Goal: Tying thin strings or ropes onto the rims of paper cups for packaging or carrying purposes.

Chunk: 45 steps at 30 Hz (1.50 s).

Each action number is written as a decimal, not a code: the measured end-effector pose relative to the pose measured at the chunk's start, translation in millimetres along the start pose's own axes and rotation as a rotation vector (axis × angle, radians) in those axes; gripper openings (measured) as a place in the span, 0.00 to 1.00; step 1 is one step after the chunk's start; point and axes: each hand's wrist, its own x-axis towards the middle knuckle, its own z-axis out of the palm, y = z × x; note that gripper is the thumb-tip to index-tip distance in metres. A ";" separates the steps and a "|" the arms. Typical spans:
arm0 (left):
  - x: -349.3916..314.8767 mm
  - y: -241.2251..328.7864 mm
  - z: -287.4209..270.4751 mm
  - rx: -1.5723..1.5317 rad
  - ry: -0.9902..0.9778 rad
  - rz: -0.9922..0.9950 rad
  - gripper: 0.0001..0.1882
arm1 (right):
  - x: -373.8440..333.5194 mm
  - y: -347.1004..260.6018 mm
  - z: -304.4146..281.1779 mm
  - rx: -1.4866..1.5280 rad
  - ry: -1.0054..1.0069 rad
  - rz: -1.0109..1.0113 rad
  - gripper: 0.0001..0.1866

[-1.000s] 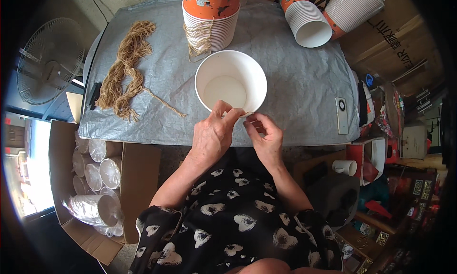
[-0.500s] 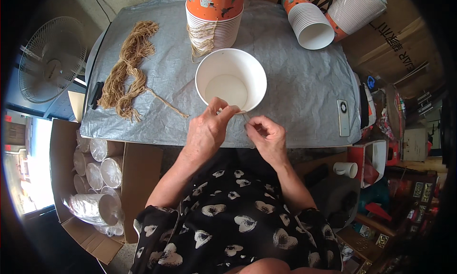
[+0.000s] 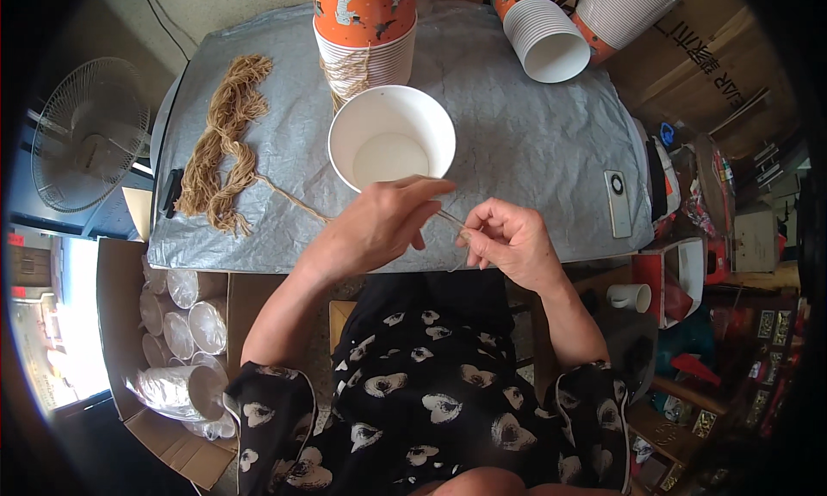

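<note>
**Two hands hold a thin string below a white paper cup**

The left hand [image 3: 379, 229] lies at the near edge of the table [image 3: 534, 151], just below the white paper cup [image 3: 392, 139]. Its fingers are pressed together on one end of a thin string [image 3: 450, 218], and its fingertips reach up to the near rim of the cup. The right hand [image 3: 508, 242] is a little to the right and is closed on the other end of the string with thumb and forefinger. The two hands are near each other but do not touch; the short string runs between them. Whether the string is fixed to the cup, I cannot tell.

The cup stands upright with its open mouth up, in the middle of the table, which is covered with a grey sheet. Just behind the cup, on the far side, stands a stack of orange cups [image 3: 366, 31] with some twine around it. On the far right lie two more stacks of cups [image 3: 586, 22] on their sides. On the left part of the table lies a bundle of brown twine [image 3: 224, 143], and one strand goes from it toward the left hand. A white remote [image 3: 618, 203] lies on the right side of the table. On the floor at the left stand a fan [image 3: 86, 134] and a cardboard box with clear plastic cups [image 3: 181, 332].
</note>
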 end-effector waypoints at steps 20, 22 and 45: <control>26.5 -13.4 5.8 -0.328 -0.153 -0.196 0.12 | 15.0 5.2 -23.3 0.122 -0.010 -0.017 0.10; 27.0 -14.9 4.9 -0.309 -0.162 -0.183 0.13 | 14.9 4.3 -21.9 0.069 0.017 -0.054 0.08; 28.0 -31.2 -10.9 -0.625 -0.264 -0.132 0.13 | 22.8 -16.1 -6.0 -0.480 0.165 -0.587 0.04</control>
